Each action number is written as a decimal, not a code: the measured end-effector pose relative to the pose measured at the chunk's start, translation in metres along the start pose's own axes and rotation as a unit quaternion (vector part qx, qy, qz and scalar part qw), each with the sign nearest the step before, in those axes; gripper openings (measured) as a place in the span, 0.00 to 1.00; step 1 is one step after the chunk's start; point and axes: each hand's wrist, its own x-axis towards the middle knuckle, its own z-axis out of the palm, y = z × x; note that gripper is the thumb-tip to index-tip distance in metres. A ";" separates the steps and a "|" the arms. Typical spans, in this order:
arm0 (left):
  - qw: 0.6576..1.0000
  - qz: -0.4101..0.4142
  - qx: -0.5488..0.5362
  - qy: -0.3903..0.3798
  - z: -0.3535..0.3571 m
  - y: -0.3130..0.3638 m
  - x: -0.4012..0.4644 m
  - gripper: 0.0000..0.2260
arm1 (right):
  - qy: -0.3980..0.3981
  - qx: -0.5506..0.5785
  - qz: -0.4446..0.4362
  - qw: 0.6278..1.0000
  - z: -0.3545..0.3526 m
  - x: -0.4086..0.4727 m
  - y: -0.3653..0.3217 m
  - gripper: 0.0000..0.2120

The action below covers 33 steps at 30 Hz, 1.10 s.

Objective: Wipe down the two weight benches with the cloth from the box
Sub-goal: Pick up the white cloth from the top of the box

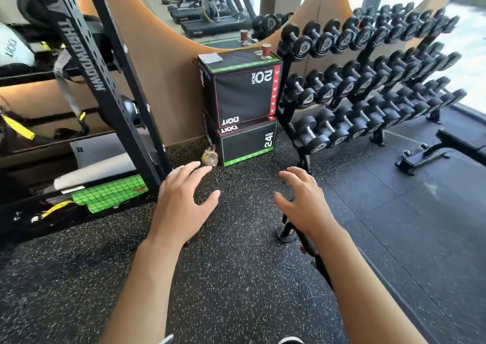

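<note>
A folded grey cloth [210,58] lies on the top left corner of the upper black plyo box [242,91], which is stacked on a second box [247,143] against the wall. My left hand [181,201] and my right hand [305,204] are held out in front of me over the speckled floor, fingers relaxed and spread, holding nothing. Both hands are well short of the boxes. Part of a black weight bench [447,146] shows at the right edge, with its frame on the floor.
A long dumbbell rack [368,80] fills the right side beside the boxes. A black squat rack upright [86,62] and shelves with gear stand at the left. A paper cup [266,49] sits on the top box. A small bag [210,156] lies by the lower box.
</note>
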 end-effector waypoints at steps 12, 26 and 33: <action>1.000 -0.013 -0.011 0.016 0.033 -0.039 0.139 0.25 | -0.009 0.008 -0.013 1.000 0.025 0.165 0.005 0.29; 0.998 -0.056 0.016 0.034 0.090 -0.042 0.341 0.24 | -0.036 0.045 -0.048 0.997 0.017 0.404 0.040 0.29; 0.998 -0.056 0.007 0.023 0.111 -0.073 0.424 0.24 | -0.037 0.067 -0.054 0.996 0.040 0.490 0.034 0.27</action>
